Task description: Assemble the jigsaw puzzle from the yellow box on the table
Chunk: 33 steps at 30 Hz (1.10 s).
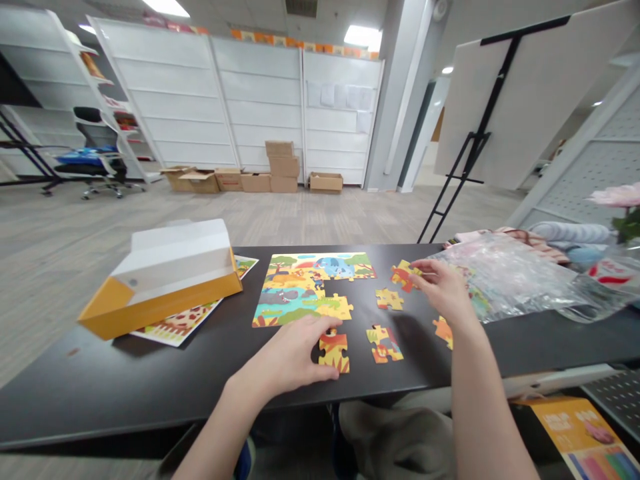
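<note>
A partly joined jigsaw puzzle (287, 293) with an animal scene lies flat on the black table. My left hand (290, 353) rests just below it, thumb and index finger at the bottom and top edges of a yellow-and-orange puzzle piece (334, 353). Farther right, my right hand (443, 287) pinches the right side of an orange-and-yellow puzzle piece (404, 275). Between the hands lie a loose yellow piece (389, 299) and a piece with a lion face (384, 345). Another orange piece (443, 331) is partly hidden by my right forearm.
An open yellow-and-white box (165, 287) stands at the left, over printed picture sheets (183, 323). Clear plastic bags (515, 273) and folded cloths (525, 240) occupy the right end of the table (220, 387). A yellow package (583, 427) sits lower right.
</note>
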{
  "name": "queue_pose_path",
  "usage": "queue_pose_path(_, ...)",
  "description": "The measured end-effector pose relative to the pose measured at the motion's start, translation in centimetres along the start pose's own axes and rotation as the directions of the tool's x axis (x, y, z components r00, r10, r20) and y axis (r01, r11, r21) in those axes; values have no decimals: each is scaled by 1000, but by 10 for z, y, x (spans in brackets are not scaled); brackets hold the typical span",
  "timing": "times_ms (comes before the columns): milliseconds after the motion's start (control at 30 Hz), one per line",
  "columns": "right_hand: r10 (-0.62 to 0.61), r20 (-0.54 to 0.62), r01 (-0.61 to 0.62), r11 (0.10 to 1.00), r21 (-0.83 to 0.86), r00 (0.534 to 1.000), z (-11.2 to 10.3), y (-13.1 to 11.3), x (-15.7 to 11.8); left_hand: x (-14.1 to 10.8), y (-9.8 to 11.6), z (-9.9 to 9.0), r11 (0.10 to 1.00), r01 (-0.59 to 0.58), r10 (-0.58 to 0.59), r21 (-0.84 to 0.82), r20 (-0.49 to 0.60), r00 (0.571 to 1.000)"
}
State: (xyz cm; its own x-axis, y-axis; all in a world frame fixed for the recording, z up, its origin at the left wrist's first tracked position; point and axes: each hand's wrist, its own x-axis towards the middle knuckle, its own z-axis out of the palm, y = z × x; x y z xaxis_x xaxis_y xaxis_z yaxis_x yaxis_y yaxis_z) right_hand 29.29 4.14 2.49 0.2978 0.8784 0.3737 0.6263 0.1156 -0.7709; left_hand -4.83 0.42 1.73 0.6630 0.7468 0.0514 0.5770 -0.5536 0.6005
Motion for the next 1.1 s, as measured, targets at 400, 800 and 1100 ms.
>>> queue_pose_path(400,116,450,-228,952,203,885,37,-62,-23,-6,-2,4,995,-61,56,-85,-58,997)
queue_pose_path(800,68,539,-220,950,222,839,39,-59,-25,6,12,14,981,-152,133,-123,-153,979)
queue_pose_path(1100,89,585,-270,935,231,806,36,-53,-25,12,10,23,975,-170,147,-144,-158,976)
